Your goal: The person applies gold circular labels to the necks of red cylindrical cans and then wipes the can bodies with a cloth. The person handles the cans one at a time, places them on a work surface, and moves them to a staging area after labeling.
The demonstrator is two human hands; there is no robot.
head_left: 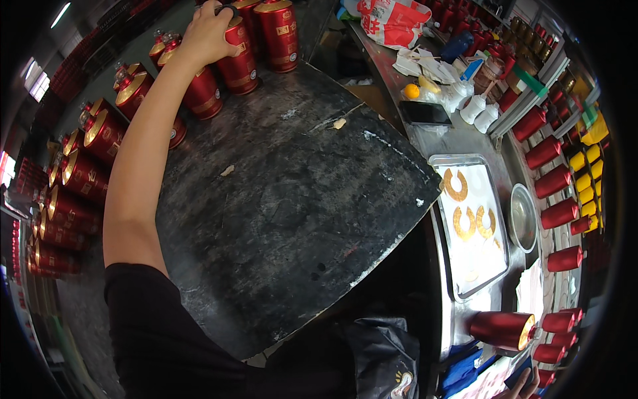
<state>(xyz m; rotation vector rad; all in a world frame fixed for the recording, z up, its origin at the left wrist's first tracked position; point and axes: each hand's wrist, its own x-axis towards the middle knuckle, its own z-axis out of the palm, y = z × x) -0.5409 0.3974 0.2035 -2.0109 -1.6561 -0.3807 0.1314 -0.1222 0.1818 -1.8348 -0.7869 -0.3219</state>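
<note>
My left arm stretches up across the left side of the work surface. At its end my left hand (207, 36) is closed over the top of a red bottle (238, 68) with gold trim. The thumb lies along the bottle's shoulder. A small dark piece (228, 9) shows beside the fingertips; what it is I cannot make out. Another red bottle (280, 40) stands just to the right, and one more (201, 95) is close on the left. My right hand is not in view.
Red bottles (85, 174) crowd the left side. The dark tabletop (286, 199) bears small scraps. Rightward, a metal tray (435, 199) holds golden C-shaped pieces (463, 223), with a metal bowl (524, 217) beside it. A hand (526, 386), seemingly another person's, shows at the lower right.
</note>
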